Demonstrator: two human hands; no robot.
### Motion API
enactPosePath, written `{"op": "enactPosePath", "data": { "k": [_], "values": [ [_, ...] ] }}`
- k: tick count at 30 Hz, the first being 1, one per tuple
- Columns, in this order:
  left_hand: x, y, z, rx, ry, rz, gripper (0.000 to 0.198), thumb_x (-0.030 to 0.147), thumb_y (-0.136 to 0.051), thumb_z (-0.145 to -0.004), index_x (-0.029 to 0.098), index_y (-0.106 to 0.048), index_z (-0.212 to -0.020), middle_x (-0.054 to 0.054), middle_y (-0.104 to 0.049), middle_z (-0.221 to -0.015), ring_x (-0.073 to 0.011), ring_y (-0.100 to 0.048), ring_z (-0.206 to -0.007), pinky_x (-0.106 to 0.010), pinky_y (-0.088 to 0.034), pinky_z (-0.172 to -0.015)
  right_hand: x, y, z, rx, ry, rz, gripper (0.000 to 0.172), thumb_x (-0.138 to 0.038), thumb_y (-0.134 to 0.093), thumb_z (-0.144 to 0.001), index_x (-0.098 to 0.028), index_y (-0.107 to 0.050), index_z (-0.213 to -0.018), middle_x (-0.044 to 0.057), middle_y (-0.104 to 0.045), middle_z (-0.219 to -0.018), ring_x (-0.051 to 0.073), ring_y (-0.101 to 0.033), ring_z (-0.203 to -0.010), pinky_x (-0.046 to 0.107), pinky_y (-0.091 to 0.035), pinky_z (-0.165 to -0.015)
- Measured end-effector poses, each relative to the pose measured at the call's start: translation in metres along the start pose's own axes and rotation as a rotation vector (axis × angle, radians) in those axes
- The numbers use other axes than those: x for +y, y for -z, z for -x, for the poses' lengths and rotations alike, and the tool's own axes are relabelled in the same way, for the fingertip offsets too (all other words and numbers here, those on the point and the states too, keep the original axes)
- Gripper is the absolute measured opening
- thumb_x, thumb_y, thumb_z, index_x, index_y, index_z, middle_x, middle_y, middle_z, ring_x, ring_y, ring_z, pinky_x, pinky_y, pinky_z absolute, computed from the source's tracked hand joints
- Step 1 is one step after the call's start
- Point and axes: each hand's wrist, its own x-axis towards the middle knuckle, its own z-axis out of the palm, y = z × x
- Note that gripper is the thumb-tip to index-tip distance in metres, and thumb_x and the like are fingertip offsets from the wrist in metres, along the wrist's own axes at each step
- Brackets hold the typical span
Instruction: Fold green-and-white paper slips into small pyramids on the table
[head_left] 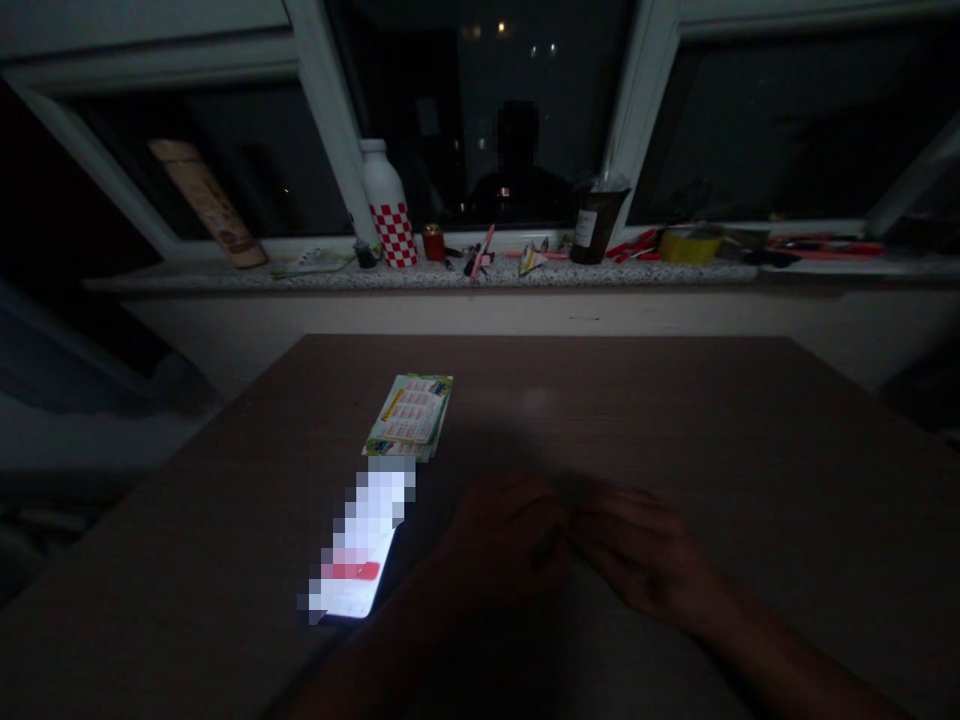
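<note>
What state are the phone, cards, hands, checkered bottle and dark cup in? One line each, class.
Phone: face up, screen lit
Printed cards: loosely stacked, flat on the table
Left hand: curled, hold too dark to tell
Right hand: close to left, hold unclear
Checkered bottle: upright, capped
Dark cup: upright

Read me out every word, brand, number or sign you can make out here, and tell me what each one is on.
None can be read for certain.
Stacked cards: rows of print and a yellow heading, too small and blurred.
Lit phone: screen mostly pixelated; no words legible.
Dark cup on the sill: white label, too dim and blurred.
Tan bottle: markings, too blurred to tell whether they are words.
</note>
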Motion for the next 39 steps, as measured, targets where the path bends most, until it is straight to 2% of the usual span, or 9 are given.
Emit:
{"op": "enactPosePath", "data": {
  "k": [5, 8, 17, 22, 26, 29, 32, 36, 39],
  "values": [
    [0.000, 0.003, -0.002, -0.006, 0.012, 0.017, 0.003, 0.014, -0.054, -0.077, 0.017, -0.055, -0.077, -0.002, -0.060, -0.077, -0.0139, -0.053, -0.074, -0.026, -0.042, -0.068, -0.003, 0.000, -0.001, 0.060, -0.001, -0.019, 0.010, -0.008, -0.058, -0.082, -0.015, -0.064, -0.087, 0.004, -0.063, -0.070, 0.015, -0.059, -0.062, 0.029, -0.048, -0.055],
    [-0.001, 0.006, -0.001, 0.012, 0.012, 0.018, 0.005, 0.013, -0.054, -0.076, 0.017, -0.055, -0.079, -0.002, -0.060, -0.079, -0.0140, -0.054, -0.076, -0.026, -0.042, -0.069, -0.006, 0.002, -0.004, 0.085, -0.002, -0.022, 0.013, -0.008, -0.058, -0.082, -0.015, -0.065, -0.091, 0.005, -0.065, -0.072, 0.016, -0.061, -0.064, 0.029, -0.050, -0.056],
    [-0.007, 0.014, 0.001, -0.052, 0.157, 0.025, 0.011, 0.012, -0.056, -0.072, 0.018, -0.055, -0.080, -0.001, -0.059, -0.082, -0.0149, -0.054, -0.078, -0.025, -0.041, -0.069, -0.007, 0.007, -0.003, 0.155, -0.087, -0.031, 0.011, -0.011, -0.060, -0.082, -0.018, -0.068, -0.085, 0.005, -0.069, -0.074, 0.016, -0.066, -0.065, 0.027, -0.055, -0.057],
    [-0.010, 0.016, 0.001, -0.092, 0.209, 0.068, 0.011, 0.012, -0.057, -0.073, 0.018, -0.054, -0.082, -0.001, -0.059, -0.082, -0.0148, -0.054, -0.076, -0.025, -0.040, -0.068, -0.003, 0.007, -0.002, 0.141, -0.198, -0.134, 0.010, -0.010, -0.061, -0.081, -0.017, -0.067, -0.082, 0.005, -0.068, -0.073, 0.015, -0.065, -0.064, 0.025, -0.052, -0.054],
    [-0.009, 0.014, 0.001, -0.116, 0.261, 0.164, 0.008, 0.020, -0.053, -0.083, 0.017, -0.057, -0.090, -0.003, -0.061, -0.086, -0.0153, -0.056, -0.079, -0.026, -0.041, -0.070, -0.001, 0.006, -0.003, 0.138, -0.320, -0.204, 0.006, -0.015, -0.063, -0.080, -0.017, -0.066, -0.076, 0.003, -0.067, -0.068, 0.014, -0.063, -0.060, 0.024, -0.050, -0.054],
    [-0.007, 0.012, 0.001, -0.136, 0.295, 0.261, 0.013, 0.025, -0.051, -0.088, 0.018, -0.061, -0.088, -0.001, -0.062, -0.080, -0.0136, -0.057, -0.074, -0.024, -0.041, -0.066, 0.000, 0.004, -0.004, 0.159, -0.419, -0.255, 0.009, -0.020, -0.064, -0.079, -0.017, -0.065, -0.071, 0.002, -0.066, -0.063, 0.013, -0.061, -0.056, 0.022, -0.049, -0.051],
    [-0.004, 0.010, 0.001, -0.106, 0.410, 0.371, 0.013, 0.023, -0.053, -0.087, 0.017, -0.063, -0.081, 0.001, -0.063, -0.074, -0.0116, -0.057, -0.068, -0.022, -0.040, -0.063, 0.000, -0.001, -0.004, 0.151, -0.531, -0.347, 0.010, -0.025, -0.066, -0.079, -0.016, -0.067, -0.074, 0.001, -0.066, -0.062, 0.013, -0.060, -0.055, 0.021, -0.048, -0.050],
    [0.001, 0.007, -0.001, -0.085, 0.617, 0.490, 0.013, 0.024, -0.055, -0.084, 0.016, -0.064, -0.077, 0.001, -0.063, -0.069, -0.0116, -0.056, -0.065, -0.021, -0.040, -0.059, 0.000, -0.009, -0.001, 0.089, -0.610, -0.507, 0.018, -0.029, -0.062, -0.083, -0.016, -0.069, -0.074, 0.001, -0.065, -0.063, 0.012, -0.059, -0.057, 0.020, -0.048, -0.051],
    [0.003, 0.004, -0.003, -0.117, 0.645, 0.531, 0.016, 0.026, -0.053, -0.085, 0.015, -0.063, -0.079, 0.001, -0.061, -0.070, -0.0115, -0.055, -0.065, -0.020, -0.039, -0.059, 0.000, -0.013, 0.004, 0.108, -0.687, -0.581, 0.020, -0.032, -0.062, -0.083, -0.016, -0.069, -0.074, 0.001, -0.064, -0.063, 0.011, -0.056, -0.055, 0.020, -0.045, -0.049]
  ]
}}
